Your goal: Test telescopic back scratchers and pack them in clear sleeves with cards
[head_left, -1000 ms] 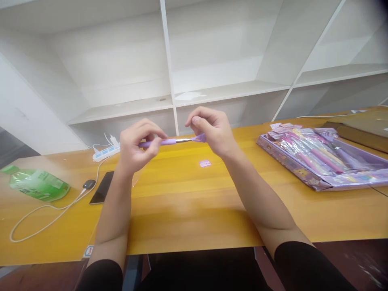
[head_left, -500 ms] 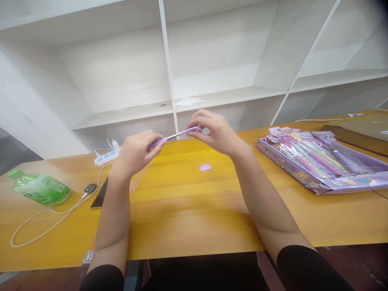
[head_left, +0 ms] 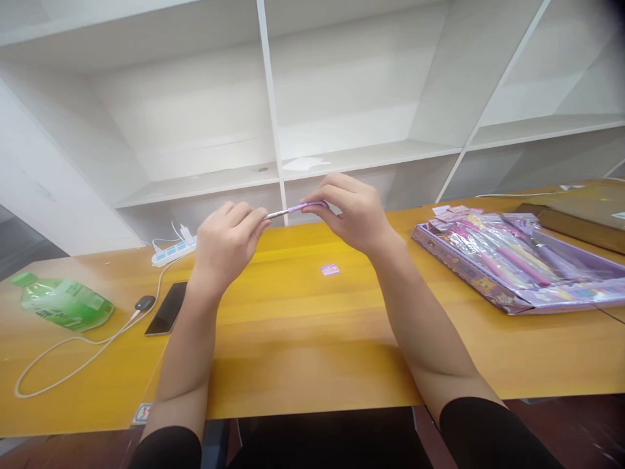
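Above the table, a slim purple pen-like stick [head_left: 307,206] with a silvery metal section [head_left: 277,214] stretches between my two hands; its exact kind is unclear. My left hand [head_left: 228,240] is closed around the metal end, hiding whatever lies behind the fingers. Thumb and fingers of my right hand [head_left: 352,210] pinch the purple end, which curves down toward the palm. Below them on the table lies a small purple printed card [head_left: 330,270].
To the right stands a purple patterned box [head_left: 508,301] of plastic-wrapped pen-like items, with a cardboard box [head_left: 581,212] behind. On the left are a green bottle [head_left: 68,303], a phone [head_left: 167,309], a white cable [head_left: 63,342] and a power strip [head_left: 170,254]. White shelving [head_left: 195,185] rises behind.
My left hand has turned and shifted slightly right, so the purple part in it is now hidden. My right hand has moved slightly right. More of the phone shows.
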Demonstrator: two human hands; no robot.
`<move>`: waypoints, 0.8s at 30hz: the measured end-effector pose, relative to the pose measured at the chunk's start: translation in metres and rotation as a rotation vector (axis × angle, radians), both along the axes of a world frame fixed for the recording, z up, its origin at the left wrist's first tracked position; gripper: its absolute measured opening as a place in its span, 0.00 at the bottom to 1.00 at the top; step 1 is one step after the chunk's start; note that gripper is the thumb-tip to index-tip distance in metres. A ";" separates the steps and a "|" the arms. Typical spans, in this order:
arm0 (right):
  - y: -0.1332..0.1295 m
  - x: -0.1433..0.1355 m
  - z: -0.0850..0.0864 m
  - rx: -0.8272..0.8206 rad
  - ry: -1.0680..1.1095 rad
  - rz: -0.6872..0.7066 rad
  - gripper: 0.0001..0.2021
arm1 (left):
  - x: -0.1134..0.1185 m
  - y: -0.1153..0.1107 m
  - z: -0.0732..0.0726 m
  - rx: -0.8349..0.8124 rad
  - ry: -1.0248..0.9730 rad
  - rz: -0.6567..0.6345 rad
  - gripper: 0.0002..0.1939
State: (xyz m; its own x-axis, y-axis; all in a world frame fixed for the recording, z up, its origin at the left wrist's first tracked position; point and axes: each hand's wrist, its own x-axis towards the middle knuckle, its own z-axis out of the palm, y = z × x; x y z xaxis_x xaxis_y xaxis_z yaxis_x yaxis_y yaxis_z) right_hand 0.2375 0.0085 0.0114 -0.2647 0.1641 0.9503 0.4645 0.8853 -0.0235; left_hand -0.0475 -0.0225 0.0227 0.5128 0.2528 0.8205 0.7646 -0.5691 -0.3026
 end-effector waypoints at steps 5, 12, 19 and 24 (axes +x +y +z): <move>0.007 0.025 0.006 -0.027 0.076 -0.056 0.11 | -0.025 0.016 0.007 -0.001 -0.087 -0.029 0.11; 0.026 0.137 0.016 -0.014 0.382 -0.257 0.08 | -0.127 0.057 0.021 0.133 -0.177 -0.098 0.13; 0.044 0.241 -0.002 0.009 0.867 -0.599 0.33 | -0.172 0.065 0.024 0.078 -0.223 -0.099 0.25; 0.041 0.235 -0.006 -0.081 0.991 -0.437 0.33 | -0.154 0.061 0.025 0.149 -0.242 -0.073 0.23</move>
